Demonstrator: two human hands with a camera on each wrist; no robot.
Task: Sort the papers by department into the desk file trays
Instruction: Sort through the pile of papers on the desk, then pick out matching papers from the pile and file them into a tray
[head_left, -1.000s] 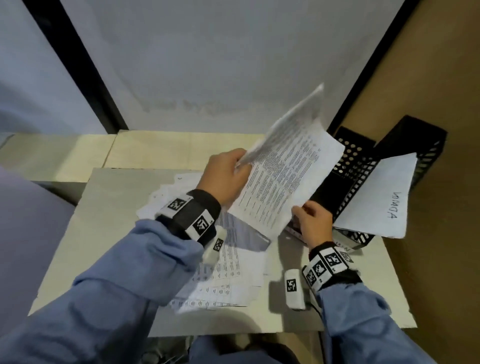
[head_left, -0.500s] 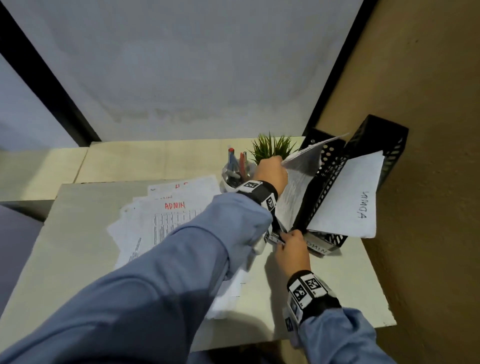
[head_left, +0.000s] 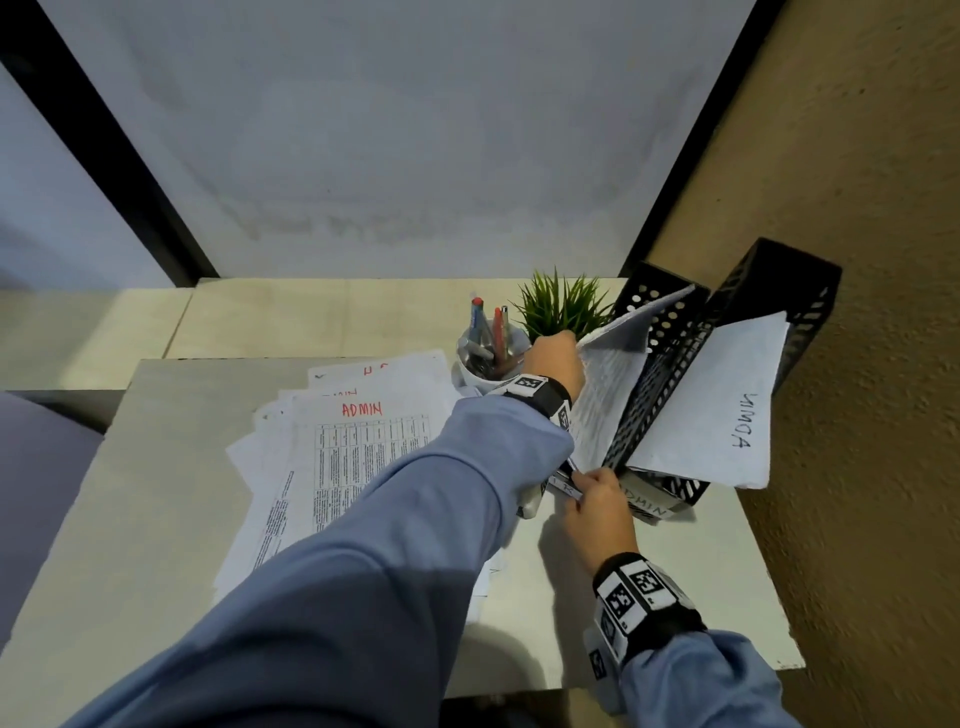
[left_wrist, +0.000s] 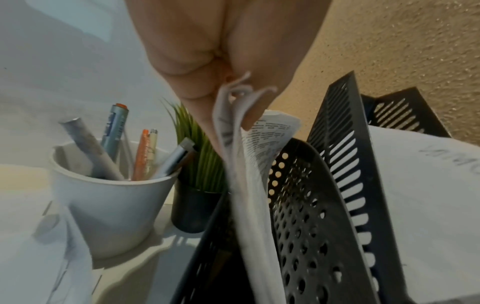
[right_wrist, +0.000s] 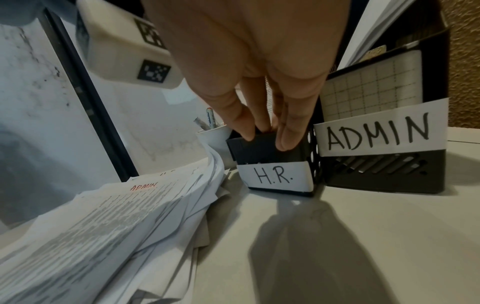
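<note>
My left hand (head_left: 556, 358) pinches the top edge of a few printed sheets (head_left: 608, 395), which hang down into the black perforated H.R. tray (head_left: 655, 410). In the left wrist view the thumb and fingers (left_wrist: 197, 98) clamp the curled sheet edges (left_wrist: 249, 185). My right hand (head_left: 597, 499) grips the front lip of the H.R. tray (right_wrist: 275, 156), thumb in front and fingers behind. Beside it on the right stands the ADMIN tray (right_wrist: 384, 164), holding a sheet marked ADMIN (head_left: 711, 405). A loose pile of papers (head_left: 353, 457), an ADMIN sheet on top, lies on the desk to the left.
A white cup of pens (head_left: 483, 364) and a small green plant (head_left: 561, 306) stand just left of the trays, close to my left hand. A rough tan wall (head_left: 857, 364) runs behind the trays. Bare desk (head_left: 649, 597) lies under my right wrist.
One second ago both hands held the sheets above the pile. My left hand has carried them right into the H.R. tray, and my right hand has taken hold of the tray's front.
</note>
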